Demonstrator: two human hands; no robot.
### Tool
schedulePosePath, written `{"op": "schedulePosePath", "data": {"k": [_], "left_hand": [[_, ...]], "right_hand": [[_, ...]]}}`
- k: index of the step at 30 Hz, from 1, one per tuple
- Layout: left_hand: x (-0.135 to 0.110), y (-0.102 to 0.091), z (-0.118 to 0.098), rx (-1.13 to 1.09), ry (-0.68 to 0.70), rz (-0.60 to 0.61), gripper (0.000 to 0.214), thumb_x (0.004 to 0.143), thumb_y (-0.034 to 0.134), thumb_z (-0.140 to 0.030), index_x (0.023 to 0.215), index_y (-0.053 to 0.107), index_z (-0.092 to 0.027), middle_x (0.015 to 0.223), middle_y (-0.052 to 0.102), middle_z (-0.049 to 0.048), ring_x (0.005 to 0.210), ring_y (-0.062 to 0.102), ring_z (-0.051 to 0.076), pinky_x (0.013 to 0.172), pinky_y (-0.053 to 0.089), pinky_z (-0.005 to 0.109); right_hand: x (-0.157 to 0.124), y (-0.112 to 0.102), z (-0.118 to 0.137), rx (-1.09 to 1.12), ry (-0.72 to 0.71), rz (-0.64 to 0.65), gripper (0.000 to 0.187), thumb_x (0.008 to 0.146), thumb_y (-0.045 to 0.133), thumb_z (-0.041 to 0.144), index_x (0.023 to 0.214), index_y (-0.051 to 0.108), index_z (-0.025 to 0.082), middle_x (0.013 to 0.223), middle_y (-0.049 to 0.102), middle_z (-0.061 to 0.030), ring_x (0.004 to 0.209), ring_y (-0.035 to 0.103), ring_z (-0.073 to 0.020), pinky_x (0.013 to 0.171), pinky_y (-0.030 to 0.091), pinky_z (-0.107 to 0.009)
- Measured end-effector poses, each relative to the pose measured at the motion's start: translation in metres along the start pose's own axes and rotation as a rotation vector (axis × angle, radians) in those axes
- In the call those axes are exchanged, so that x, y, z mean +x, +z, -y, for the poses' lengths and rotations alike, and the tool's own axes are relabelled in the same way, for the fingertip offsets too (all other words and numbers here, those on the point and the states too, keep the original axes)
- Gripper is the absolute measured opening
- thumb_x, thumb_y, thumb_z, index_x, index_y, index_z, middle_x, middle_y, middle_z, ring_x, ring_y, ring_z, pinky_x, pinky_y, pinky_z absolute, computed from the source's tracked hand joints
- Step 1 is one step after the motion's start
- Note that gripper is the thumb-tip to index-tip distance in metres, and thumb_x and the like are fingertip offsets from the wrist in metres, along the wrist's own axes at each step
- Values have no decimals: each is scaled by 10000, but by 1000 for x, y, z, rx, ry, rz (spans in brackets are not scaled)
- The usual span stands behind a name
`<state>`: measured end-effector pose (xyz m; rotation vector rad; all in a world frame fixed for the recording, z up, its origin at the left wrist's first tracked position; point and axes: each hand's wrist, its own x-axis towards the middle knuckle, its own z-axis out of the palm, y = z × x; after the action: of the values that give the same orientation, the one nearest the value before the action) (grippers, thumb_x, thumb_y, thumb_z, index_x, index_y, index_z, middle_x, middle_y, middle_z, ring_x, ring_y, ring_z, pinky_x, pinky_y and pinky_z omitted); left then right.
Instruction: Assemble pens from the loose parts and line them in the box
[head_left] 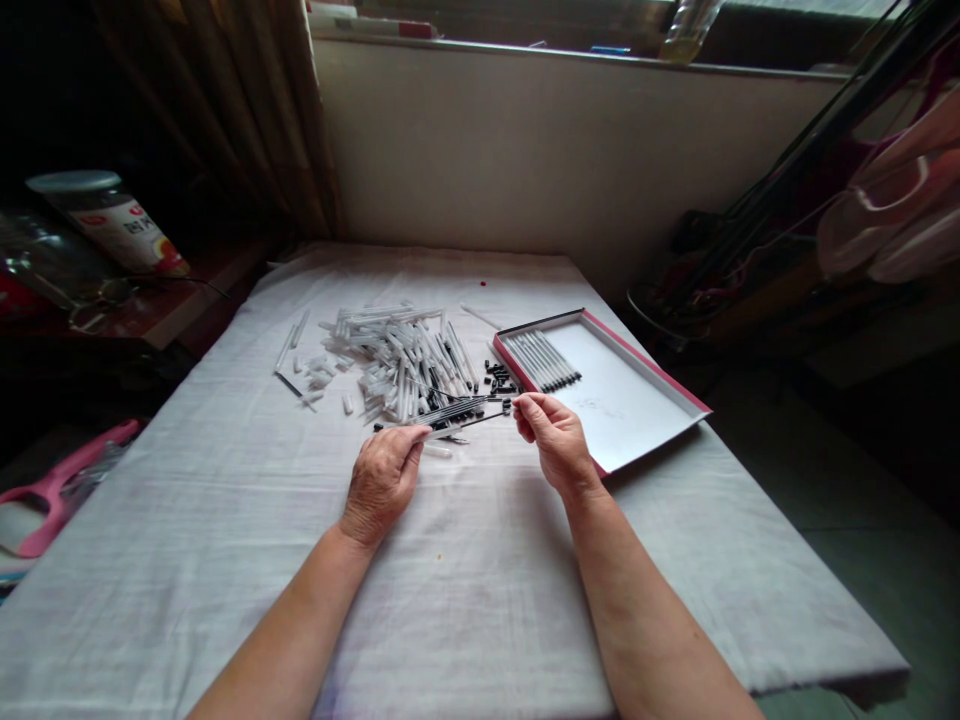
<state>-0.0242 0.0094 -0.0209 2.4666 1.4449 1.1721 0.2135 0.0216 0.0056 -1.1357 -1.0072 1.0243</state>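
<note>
My left hand is closed around one end of a clear pen barrel. A thin dark ink refill runs in line with the barrel towards my right hand, whose thumb and fingers pinch its far end. Whether the refill's near end sits inside the barrel is too small to tell. Just beyond my hands lie several more refills and a heap of clear pen parts. Small black pen plugs are scattered between the heap and a shallow red-edged box lid. A row of pens lies in the lid.
A white cloth covers the table. Loose clear caps lie left of the heap. Pink-handled scissors are beyond the left edge, below a labelled jar on a side shelf. A wall stands behind the table.
</note>
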Motion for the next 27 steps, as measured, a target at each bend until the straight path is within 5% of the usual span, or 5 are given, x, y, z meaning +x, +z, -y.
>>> {"op": "schedulePosePath", "data": {"k": [8,15,22,27], "left_hand": [[-1,0,-9,-29,29,13,279,951,489,-263,1178,648,-235,1002,730,68,900,671,197,834,535,335],[-3,2,-8,-76,8,4,259,961,470,-276,1159,627,-219,1021,742,69,883,701,188,822,554,311],[-2,1,-9,-134,-73,8,241,947,488,-267,1141,621,-211,1005,736,60,899,698,178,825,551,290],[-2,1,-9,-143,-68,22,221,938,499,-249,1114,629,-215,1013,734,57,922,697,175,840,548,282]], "right_hand": [[-23,31,-10,-281,-95,286,405,886,508,505,1036,721,194,867,699,-63,663,612,-147,646,518,-286],[-32,40,-18,-661,-257,347,629,852,568,345,1444,414,200,970,710,-69,710,633,-177,709,525,-298],[-8,21,-22,-960,-279,121,358,852,463,155,1141,669,198,1045,688,-94,934,648,-220,851,500,-327],[-1,27,-17,-1185,-150,143,287,894,505,249,1119,684,257,1106,657,-77,859,640,-211,716,493,-298]]}}
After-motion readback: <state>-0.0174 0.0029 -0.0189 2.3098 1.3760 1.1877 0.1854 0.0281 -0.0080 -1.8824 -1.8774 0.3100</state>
